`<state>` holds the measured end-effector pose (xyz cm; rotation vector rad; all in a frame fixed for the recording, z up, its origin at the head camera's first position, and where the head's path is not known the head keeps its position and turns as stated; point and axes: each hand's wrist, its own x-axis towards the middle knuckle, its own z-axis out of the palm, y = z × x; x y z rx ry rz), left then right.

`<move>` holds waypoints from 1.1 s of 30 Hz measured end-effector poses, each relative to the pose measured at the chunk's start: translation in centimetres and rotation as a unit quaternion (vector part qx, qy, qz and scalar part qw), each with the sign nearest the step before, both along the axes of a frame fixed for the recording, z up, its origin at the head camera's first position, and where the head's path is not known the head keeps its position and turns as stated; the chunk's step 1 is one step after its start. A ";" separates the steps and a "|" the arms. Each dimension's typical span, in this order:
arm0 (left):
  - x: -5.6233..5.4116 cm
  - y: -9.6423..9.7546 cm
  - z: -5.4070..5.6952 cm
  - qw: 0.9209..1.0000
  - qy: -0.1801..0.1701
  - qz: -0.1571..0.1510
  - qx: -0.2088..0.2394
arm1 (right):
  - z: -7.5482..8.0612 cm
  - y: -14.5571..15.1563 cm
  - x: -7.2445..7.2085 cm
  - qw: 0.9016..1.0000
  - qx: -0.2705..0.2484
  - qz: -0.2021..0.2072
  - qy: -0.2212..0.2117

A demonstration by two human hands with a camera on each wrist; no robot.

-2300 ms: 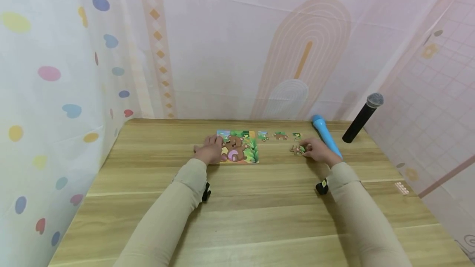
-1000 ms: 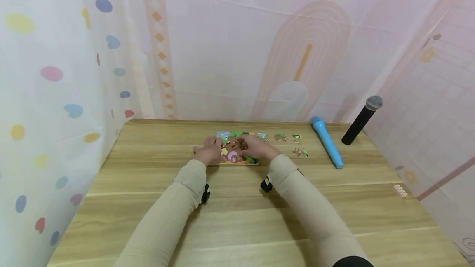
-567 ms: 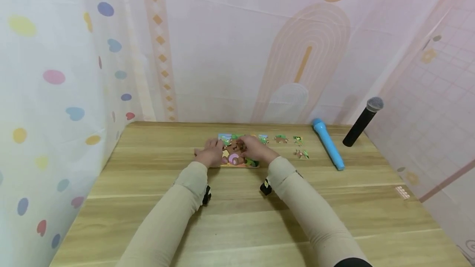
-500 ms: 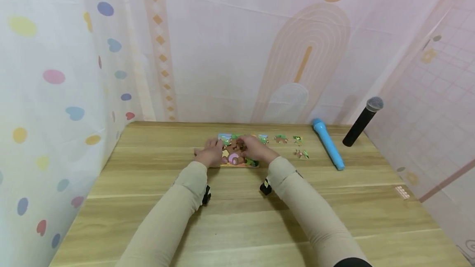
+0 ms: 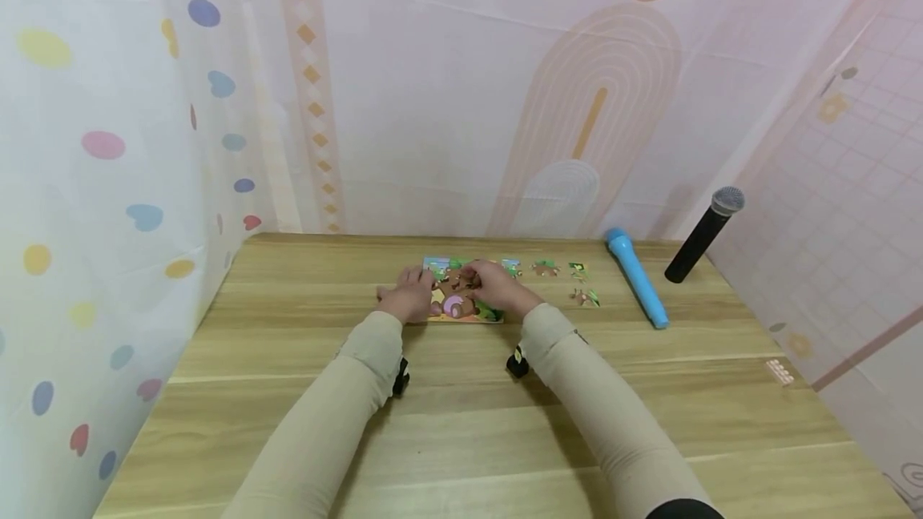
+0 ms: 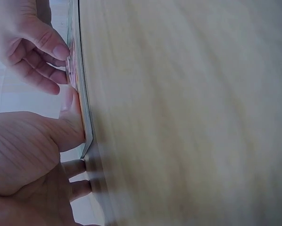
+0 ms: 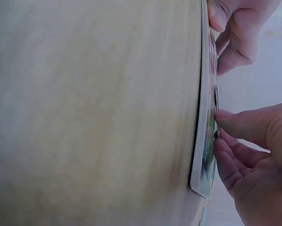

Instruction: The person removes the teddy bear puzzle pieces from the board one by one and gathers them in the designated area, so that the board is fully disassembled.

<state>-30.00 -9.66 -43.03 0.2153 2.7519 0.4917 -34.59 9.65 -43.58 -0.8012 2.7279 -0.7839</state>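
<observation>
A bear jigsaw puzzle board [image 5: 454,307] lies flat on the wooden table. My left hand [image 5: 409,295] rests at its left side. In the left wrist view the left thumb [image 6: 71,115] presses on the board's top near its edge, while the other fingers reach down beside it. Over the board's right part, my right hand [image 5: 499,287] pinches a small puzzle piece [image 7: 217,135] between thumb and fingertips, right at the board's surface; the hand largely hides the piece. Beyond that hand lie loose pieces: a blue-green one [image 5: 512,267], a brown one [image 5: 546,267] and others [image 5: 586,297].
A blue microphone [image 5: 638,279] lies right of the loose pieces, and a black microphone [image 5: 698,243] with a silver head stands tilted behind it. A small pink studded block [image 5: 779,372] is near the table's right edge. Patterned curtains [image 5: 433,102] enclose the table.
My right hand has moved left from the loose pieces onto the board, bringing a puzzle piece. Over the last half second both hands have stayed nearly still. The left hand keeps its place.
</observation>
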 end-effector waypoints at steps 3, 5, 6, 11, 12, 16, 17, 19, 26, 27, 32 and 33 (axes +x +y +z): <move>0.0 0.0 -0.1 1.000 0.005 0.001 0.000 | 0.1 0.0 0.2 1.000 0.006 0.004 0.006; 0.0 0.0 -0.2 1.000 0.005 0.002 -0.002 | 0.1 0.0 0.3 1.000 0.003 0.006 0.007; -0.1 0.0 -0.3 1.000 0.004 0.003 -0.003 | 0.1 0.0 0.4 1.000 0.001 0.005 0.006; -0.2 0.0 -0.4 1.000 0.006 0.003 -0.004 | 0.3 0.0 0.4 1.000 -0.006 -0.004 -0.003; -0.2 0.0 -0.4 1.000 0.006 0.003 -0.003 | 0.3 0.0 0.3 1.000 -0.003 -0.004 -0.003; 0.0 0.1 -0.2 1.000 0.006 0.003 0.000 | 0.5 0.0 0.3 1.000 0.018 0.000 0.004; 0.0 0.1 -0.1 1.000 0.005 0.003 0.000 | 0.6 0.0 0.3 1.000 0.022 0.002 0.004; 0.1 0.1 0.0 1.000 0.006 0.003 0.002 | 0.6 0.0 0.3 1.000 0.027 0.004 0.006; 0.1 0.0 -0.1 1.000 0.005 0.002 0.002 | 0.5 0.2 0.0 1.000 0.009 0.009 -0.003; 0.1 0.0 -0.1 1.000 0.004 0.002 0.002 | 0.5 0.3 0.0 1.000 0.003 0.008 -0.007; 0.2 -0.1 0.1 1.000 0.005 0.000 0.006 | 0.4 1.2 -0.1 0.999 -0.033 -0.011 -0.021; 0.2 -0.1 0.1 1.000 0.005 -0.001 0.007 | 0.4 1.4 -0.1 0.999 -0.038 -0.014 -0.022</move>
